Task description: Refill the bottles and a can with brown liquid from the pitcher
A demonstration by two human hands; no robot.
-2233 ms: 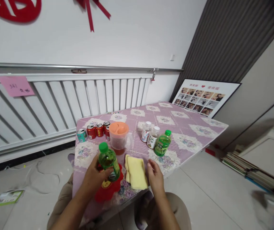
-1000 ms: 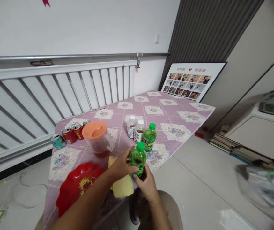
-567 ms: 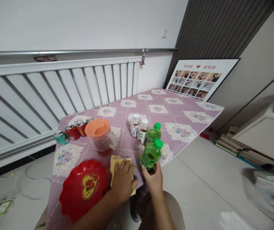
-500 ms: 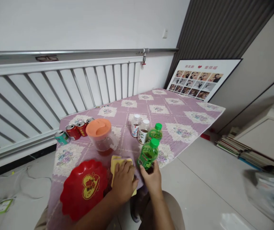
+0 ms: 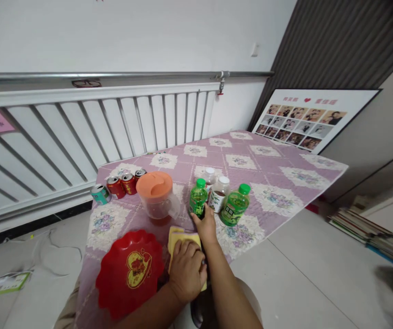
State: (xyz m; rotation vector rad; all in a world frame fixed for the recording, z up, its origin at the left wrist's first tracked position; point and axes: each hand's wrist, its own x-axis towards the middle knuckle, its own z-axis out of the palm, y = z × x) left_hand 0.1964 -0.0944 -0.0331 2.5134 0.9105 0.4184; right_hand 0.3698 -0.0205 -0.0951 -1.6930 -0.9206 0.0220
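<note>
My right hand (image 5: 206, 225) is closed around the lower part of a green plastic bottle (image 5: 198, 198) with a green cap, upright on the table. Two white-capped bottles with brownish contents stand just beyond and right of it: a rear one (image 5: 209, 176) partly hidden and a nearer one (image 5: 219, 195). A second green bottle (image 5: 235, 205) stands at the right end of this group. My left hand (image 5: 186, 269) presses on a folded yellow cloth (image 5: 179, 235) at the near table edge, fingers curled over it. A small dark thing shows beside its thumb, not clear.
A red scalloped tray (image 5: 114, 274) lies at the near left. Behind it stands a clear pitcher with an orange lid (image 5: 155, 185). Several cans (image 5: 115, 187) line up at the left edge. A flowered cloth covers the table (image 5: 213, 153), with a radiator (image 5: 141, 121) behind.
My right hand has carried one green bottle leftward, from in front of the other green bottle to the left of the white-capped bottles. My left hand stays on the cloth. The view has shifted slightly.
</note>
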